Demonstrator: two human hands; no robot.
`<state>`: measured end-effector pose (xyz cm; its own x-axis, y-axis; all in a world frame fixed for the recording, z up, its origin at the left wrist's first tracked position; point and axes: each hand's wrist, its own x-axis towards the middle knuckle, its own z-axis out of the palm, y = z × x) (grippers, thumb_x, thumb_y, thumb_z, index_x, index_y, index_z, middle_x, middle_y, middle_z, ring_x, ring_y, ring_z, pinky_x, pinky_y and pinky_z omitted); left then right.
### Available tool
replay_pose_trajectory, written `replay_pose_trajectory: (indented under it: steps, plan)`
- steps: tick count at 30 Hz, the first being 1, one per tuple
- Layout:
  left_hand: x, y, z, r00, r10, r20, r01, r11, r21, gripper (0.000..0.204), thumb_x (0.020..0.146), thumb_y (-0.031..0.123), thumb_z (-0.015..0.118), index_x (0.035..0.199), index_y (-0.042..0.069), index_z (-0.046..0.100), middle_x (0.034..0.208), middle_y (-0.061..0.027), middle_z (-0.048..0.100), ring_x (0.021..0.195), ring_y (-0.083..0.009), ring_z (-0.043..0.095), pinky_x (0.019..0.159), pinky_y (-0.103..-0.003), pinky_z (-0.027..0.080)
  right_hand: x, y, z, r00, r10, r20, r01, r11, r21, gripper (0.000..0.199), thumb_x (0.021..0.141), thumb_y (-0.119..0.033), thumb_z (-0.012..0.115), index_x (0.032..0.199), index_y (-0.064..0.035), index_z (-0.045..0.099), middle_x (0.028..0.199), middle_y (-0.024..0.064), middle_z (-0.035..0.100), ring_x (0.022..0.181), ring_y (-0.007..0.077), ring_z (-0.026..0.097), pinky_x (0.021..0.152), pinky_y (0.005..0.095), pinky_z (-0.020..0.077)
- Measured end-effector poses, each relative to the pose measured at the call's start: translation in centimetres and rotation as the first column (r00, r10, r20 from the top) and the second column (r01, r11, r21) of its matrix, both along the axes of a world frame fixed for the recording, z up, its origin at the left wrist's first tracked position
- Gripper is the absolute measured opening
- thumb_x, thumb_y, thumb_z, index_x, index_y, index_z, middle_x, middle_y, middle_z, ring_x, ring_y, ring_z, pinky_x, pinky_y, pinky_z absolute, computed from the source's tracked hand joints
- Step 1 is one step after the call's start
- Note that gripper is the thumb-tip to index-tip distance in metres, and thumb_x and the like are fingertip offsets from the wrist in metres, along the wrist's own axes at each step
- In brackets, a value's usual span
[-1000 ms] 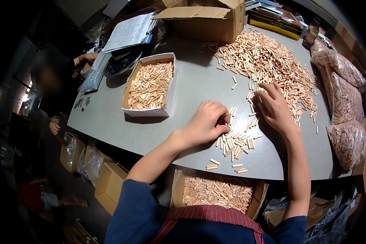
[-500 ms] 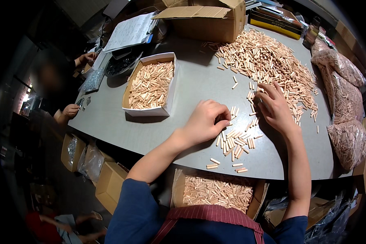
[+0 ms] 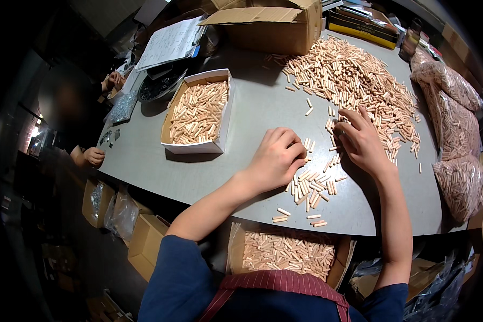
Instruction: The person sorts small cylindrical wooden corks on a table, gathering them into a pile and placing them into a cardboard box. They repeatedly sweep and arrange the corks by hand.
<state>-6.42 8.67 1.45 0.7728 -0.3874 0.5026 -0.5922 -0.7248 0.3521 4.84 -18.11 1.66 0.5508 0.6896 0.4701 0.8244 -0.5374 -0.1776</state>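
Loose wooden dowels (image 3: 354,75) lie in a big heap at the far right of the grey table. A smaller scatter of dowels (image 3: 314,188) lies nearer to me, between my hands. My left hand (image 3: 278,156) is beside this scatter with its fingers curled together. A dowel shows by its fingertips, but what is inside the hand is hidden. At the near left edge of the heap, my right hand (image 3: 362,140) has its fingers bent and apart, touching or just above the dowels. A white-sided box (image 3: 225,115) full of dowels stands to the left of my left hand.
Clear bags of dowels (image 3: 453,129) line the right edge. An open carton (image 3: 273,29) and a clipboard with papers (image 3: 169,43) are at the back. Below the table edge sits another dowel-filled box (image 3: 235,249). A co-worker's hand (image 3: 94,156) rests at the left edge.
My left hand has rolled slightly, its fingers now more toward the scatter. My right hand has barely moved. The co-worker's near hand has shifted down, and a person at lower left has left view.
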Motion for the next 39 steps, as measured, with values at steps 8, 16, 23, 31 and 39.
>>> replay_pose_trajectory:
  steps: [8,16,23,31,39]
  plan:
    - [0.3,-0.6,-0.3,0.970,0.011,0.242,-0.075,0.964,0.254,0.013,0.084,0.008,0.075,0.094,0.002,0.069,0.104,-0.0107,0.066,0.112,-0.0319,0.062,0.098,-0.045,0.046,0.1,0.0,-0.2,1.000,0.020,-0.016,-0.021,0.999,-0.026,0.026,0.090,-0.006,0.071,0.116,-0.0013,0.071,0.140,0.0189,0.062,0.134,0.0392,0.055,0.128,0.0578,0.0319]
    - [2.2,4.5,2.6,0.841,0.390,0.375,-0.399,0.915,-0.058,0.007,0.086,0.007,0.074,0.092,0.006,0.070,0.095,-0.0095,0.069,0.096,-0.0313,0.068,0.086,-0.043,0.051,0.0,0.2,0.1,0.999,-0.026,-0.030,0.028,0.997,0.072,0.047,0.091,-0.005,0.071,0.137,-0.0016,0.060,0.146,0.0215,0.058,0.136,0.0481,0.052,0.123,0.0556,0.0375]
    - [2.0,11.0,4.2,0.668,0.632,0.394,-0.531,0.775,-0.344,0.012,0.098,0.011,0.075,0.107,0.003,0.077,0.100,-0.0085,0.077,0.093,-0.0244,0.072,0.088,-0.035,0.054,0.5,0.2,-0.2,1.000,-0.026,0.018,0.025,0.998,0.049,0.047,0.092,-0.006,0.071,0.138,-0.0027,0.060,0.147,0.0205,0.057,0.137,0.0466,0.053,0.122,0.0543,0.0401]
    - [-0.5,-0.1,3.7,0.829,-0.211,-0.517,-0.265,0.666,-0.697,0.015,0.104,0.011,0.070,0.115,0.002,0.074,0.099,-0.0055,0.077,0.088,-0.0099,0.069,0.077,-0.026,0.055,-1.6,1.6,1.3,0.952,0.160,-0.263,-0.042,0.915,0.402,0.036,0.093,-0.006,0.071,0.129,0.0006,0.068,0.135,0.0177,0.067,0.124,0.0370,0.066,0.110,0.0438,0.0510]
    - [-0.7,-1.2,2.4,0.645,-0.509,-0.570,-0.354,0.462,-0.813,0.014,0.105,0.011,0.067,0.113,-0.001,0.065,0.094,-0.0053,0.076,0.083,-0.0089,0.069,0.074,-0.025,0.057,-5.0,4.0,1.7,0.625,0.505,-0.595,-0.021,0.772,0.635,0.029,0.098,-0.009,0.072,0.123,0.0041,0.066,0.119,0.0106,0.069,0.110,0.0179,0.067,0.100,0.0341,0.0526]
